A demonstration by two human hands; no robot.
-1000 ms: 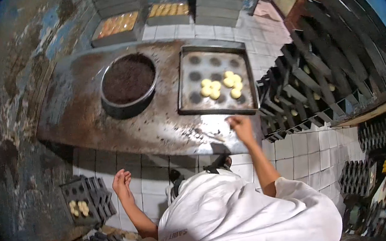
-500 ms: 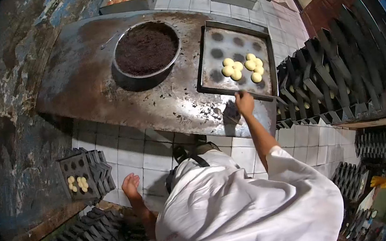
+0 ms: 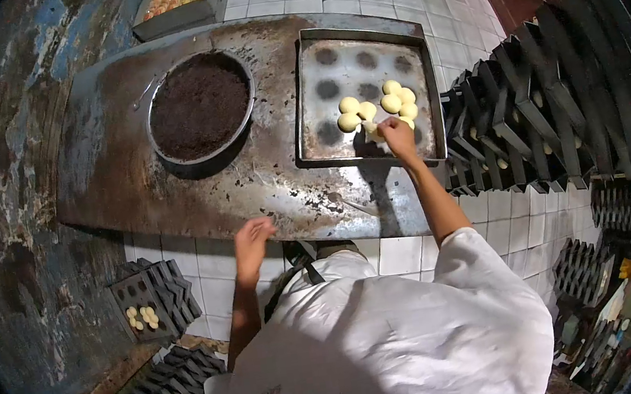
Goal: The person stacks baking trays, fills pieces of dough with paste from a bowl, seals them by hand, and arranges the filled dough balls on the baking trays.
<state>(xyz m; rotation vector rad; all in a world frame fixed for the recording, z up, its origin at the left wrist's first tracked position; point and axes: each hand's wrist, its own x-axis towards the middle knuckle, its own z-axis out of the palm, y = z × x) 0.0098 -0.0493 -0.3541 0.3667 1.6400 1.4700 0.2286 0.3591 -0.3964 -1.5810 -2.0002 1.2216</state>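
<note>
Right hand (image 3: 397, 138) over the near part of the baking tray (image 3: 348, 73), fingers drawn in and tips at the nearest ball of the left-hand cluster of pale dough balls (image 3: 348, 105). Whether it pinches that ball or merely touches it, cannot tell; the knuckles hide the contact. Dough balls lie in two clusters within the tray, toward its near right; the hand partly covers the right-hand one. Dark round patches mark the tray floor around and beyond them.

Left hand (image 3: 253, 245) off to the left and nearer the body than the tray, by the near edge of the table (image 3: 115, 166). Fingers loosely extended, thumb side toward the table, nothing seen in its grasp.

Left of the tray, well apart from it: round metal bowl (image 3: 204, 158), full of dark crumbly matter (image 3: 198, 105). Dark crumbs strewn over the tabletop, left of the tray and on its near side. Right of the tray: tall stack of dark trays (image 3: 548, 66), pale pieces showing in some gaps. Beyond the tray and to the left: grey box (image 3: 191, 17) with orange-topped goods.
</note>
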